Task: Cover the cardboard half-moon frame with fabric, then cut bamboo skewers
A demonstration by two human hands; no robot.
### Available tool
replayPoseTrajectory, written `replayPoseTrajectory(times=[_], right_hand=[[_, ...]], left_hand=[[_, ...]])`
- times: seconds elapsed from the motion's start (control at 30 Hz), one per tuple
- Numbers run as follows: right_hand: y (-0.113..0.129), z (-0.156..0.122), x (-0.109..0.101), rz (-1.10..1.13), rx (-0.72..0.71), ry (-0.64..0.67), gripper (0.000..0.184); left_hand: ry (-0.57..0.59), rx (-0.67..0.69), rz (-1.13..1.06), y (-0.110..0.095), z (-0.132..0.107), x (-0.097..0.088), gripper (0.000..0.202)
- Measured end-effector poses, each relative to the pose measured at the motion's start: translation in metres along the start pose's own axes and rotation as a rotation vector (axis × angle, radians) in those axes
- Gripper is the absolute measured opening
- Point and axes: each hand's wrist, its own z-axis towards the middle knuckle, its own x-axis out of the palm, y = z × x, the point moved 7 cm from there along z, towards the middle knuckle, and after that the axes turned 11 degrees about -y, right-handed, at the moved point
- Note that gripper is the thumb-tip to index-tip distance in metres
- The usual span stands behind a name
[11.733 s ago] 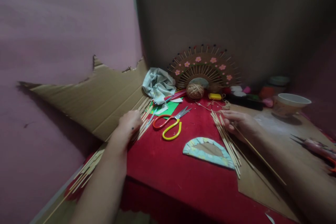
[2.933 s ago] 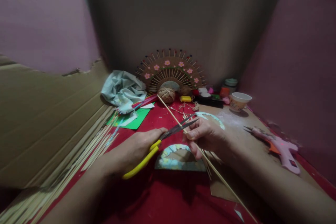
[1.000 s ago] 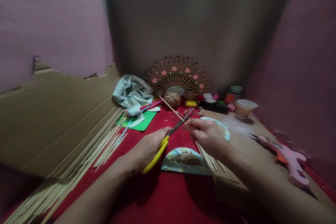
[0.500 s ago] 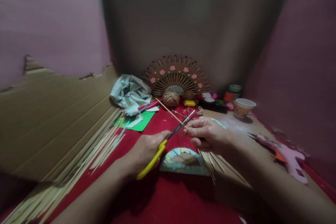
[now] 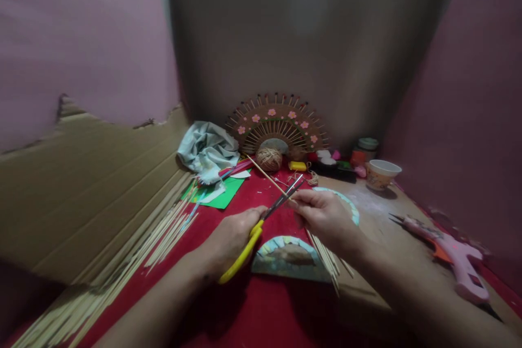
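Note:
My left hand (image 5: 234,236) is closed round the yellow handles of a pair of scissors (image 5: 244,253), its blades pointing up and to the right. A thin wooden stick (image 5: 265,175) lies across the blades, slanting up to the left. Its near end is pinched in the fingers of my right hand (image 5: 320,215). Below the scissors rests a half-ring piece (image 5: 271,266) with a light blue patterned edge. Several loose sticks (image 5: 324,258) lie under my right hand, beside a second blue curved piece (image 5: 346,204) partly hidden by that hand.
Many long sticks (image 5: 118,277) lie at left by a cardboard panel (image 5: 101,174). Behind are a crumpled cloth (image 5: 210,147), green paper (image 5: 224,196), a twine ball (image 5: 269,159) and a flowered stick fan (image 5: 265,119). At right stand a cup (image 5: 381,174) and a pink glue gun (image 5: 465,261).
The whole view has shifted slightly, so things sit a little lower and further right. Both hands keep their holds, and the stick still crosses the scissor blades.

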Motion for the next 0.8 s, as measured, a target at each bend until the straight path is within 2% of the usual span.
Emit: replayPoseTrajectory(times=[0.07, 0.13, 0.3, 0.47, 0.53, 0.6, 0.7, 0.8], right_hand=[[-0.009, 0.0, 0.005, 0.175, 0.196, 0.133, 0.021], [-0.015, -0.001, 0.01, 0.326, 0.33, 0.244, 0.022], [-0.023, -0.007, 0.016, 0.518, 0.477, 0.391, 0.022], [-0.025, -0.006, 0.017, 0.562, 0.481, 0.435, 0.023], [-0.023, -0.003, 0.016, 0.544, 0.458, 0.389, 0.021], [-0.021, 0.0, 0.012, 0.504, 0.427, 0.291, 0.022], [-0.018, 0.002, 0.009, 0.452, 0.397, 0.217, 0.022], [-0.016, 0.001, 0.011, 0.483, 0.405, 0.301, 0.019]], left_hand=[[-0.012, 0.048, -0.006, 0.0, -0.001, 0.001, 0.038], [-0.036, 0.094, 0.02, 0.001, -0.002, 0.003, 0.039], [-0.067, 0.143, 0.136, 0.004, -0.004, 0.005, 0.041], [0.043, 0.035, 0.231, 0.001, -0.004, 0.004, 0.042], [0.065, -0.022, 0.26, 0.002, -0.004, 0.004, 0.037], [0.076, -0.071, 0.285, 0.006, -0.004, 0.005, 0.032], [0.105, -0.062, 0.261, 0.008, -0.003, 0.007, 0.027], [0.142, -0.028, 0.222, 0.008, -0.003, 0.007, 0.033]])
